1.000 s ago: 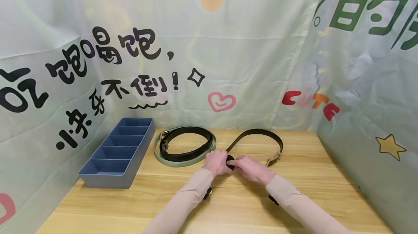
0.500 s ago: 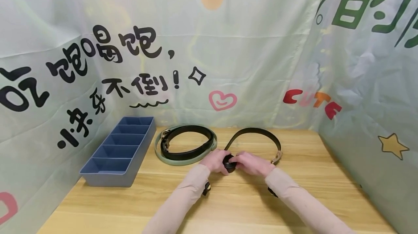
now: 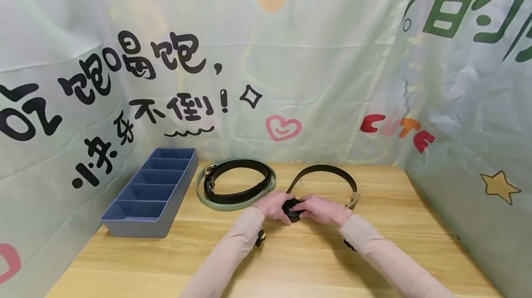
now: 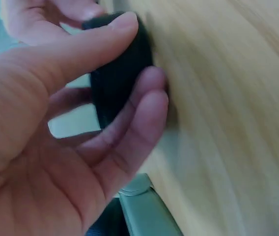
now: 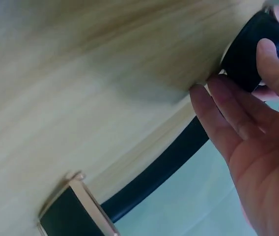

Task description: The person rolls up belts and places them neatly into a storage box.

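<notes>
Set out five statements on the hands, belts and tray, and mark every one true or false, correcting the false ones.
1. The left hand and right hand are both on the coil of black strap. True.
2. The strap's buckle is inside that coil. False: the buckle lies apart, to the right.
3. A green belt and a looped black belt lie together. True.
4. The tray stands at the table's right edge. False: the tray is on the left.
5. The tray is divided into compartments. True.
</notes>
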The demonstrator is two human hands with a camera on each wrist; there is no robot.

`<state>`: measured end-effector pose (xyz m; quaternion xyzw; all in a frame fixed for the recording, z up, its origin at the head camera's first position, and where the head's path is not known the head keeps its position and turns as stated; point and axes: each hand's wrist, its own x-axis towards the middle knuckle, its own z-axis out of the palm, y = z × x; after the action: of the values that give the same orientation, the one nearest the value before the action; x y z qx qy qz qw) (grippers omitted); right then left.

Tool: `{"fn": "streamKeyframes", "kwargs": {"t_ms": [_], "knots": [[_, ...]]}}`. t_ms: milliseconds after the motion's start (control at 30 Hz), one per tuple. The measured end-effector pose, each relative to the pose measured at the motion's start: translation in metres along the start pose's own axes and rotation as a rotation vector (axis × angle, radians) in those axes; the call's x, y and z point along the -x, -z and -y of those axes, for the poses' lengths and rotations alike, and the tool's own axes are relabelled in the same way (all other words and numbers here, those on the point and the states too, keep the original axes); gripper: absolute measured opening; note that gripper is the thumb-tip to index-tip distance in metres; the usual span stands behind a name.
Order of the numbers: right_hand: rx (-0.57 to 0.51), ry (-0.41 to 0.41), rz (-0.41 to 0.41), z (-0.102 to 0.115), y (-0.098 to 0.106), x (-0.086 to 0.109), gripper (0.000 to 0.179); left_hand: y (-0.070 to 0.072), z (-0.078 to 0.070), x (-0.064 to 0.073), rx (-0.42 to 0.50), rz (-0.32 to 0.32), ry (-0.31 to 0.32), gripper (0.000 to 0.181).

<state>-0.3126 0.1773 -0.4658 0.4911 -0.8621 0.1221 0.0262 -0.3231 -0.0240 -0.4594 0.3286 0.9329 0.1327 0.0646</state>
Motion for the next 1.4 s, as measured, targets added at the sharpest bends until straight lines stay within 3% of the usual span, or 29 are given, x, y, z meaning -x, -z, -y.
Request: {"fn": "streamKeyframes", "kwargs": {"t_ms": [133,300,433,533,633,733,833,933,1100,1167,1300,1400], "knots": [[0.012,0.021,0.012,0.000,0.000,0.000,0.022,-0.002,0.004,0.001,0.021,0.024,-0.020,0.060],[0.046,-0.011,0.000,0.005,-0.002,-0.001,0.016,-0.003,0.000,0.001,0.015,-0.069,0.048,0.056],[0.070,-0.081,0.004,0.012,-0.003,-0.001,0.007,-0.008,-0.007,0.001,-0.037,-0.154,0.131,0.054],[0.087,-0.128,0.022,0.014,-0.002,-0.001,0.006,-0.012,-0.009,0.001,-0.060,-0.185,0.158,0.055],[0.071,-0.112,0.027,0.010,-0.001,-0.001,0.009,-0.011,-0.006,0.001,-0.026,-0.140,0.107,0.061],[0.045,-0.096,0.035,0.005,0.002,0.001,0.016,-0.006,-0.002,0.002,0.054,-0.048,0.048,0.070],[0.034,-0.118,0.058,0.002,0.004,0.002,0.020,-0.002,-0.002,0.001,0.124,0.004,0.033,0.069],[0.045,-0.134,0.067,0.004,0.004,0.003,0.021,-0.003,-0.004,-0.001,0.157,-0.016,0.060,0.057],[0.109,-0.117,0.031,0.009,0.002,0.001,0.021,-0.009,-0.009,-0.005,0.048,-0.130,0.125,0.052],[0.115,-0.124,0.028,0.010,0.002,0.001,0.021,-0.010,-0.008,-0.005,0.034,-0.139,0.123,0.056],[0.069,-0.134,0.045,0.006,0.001,0.001,0.021,-0.008,-0.001,-0.004,0.206,-0.027,0.057,0.059],[0.037,-0.128,0.059,0.002,0.001,0.001,0.024,-0.005,0.003,-0.003,0.361,0.065,0.040,0.068]]}}
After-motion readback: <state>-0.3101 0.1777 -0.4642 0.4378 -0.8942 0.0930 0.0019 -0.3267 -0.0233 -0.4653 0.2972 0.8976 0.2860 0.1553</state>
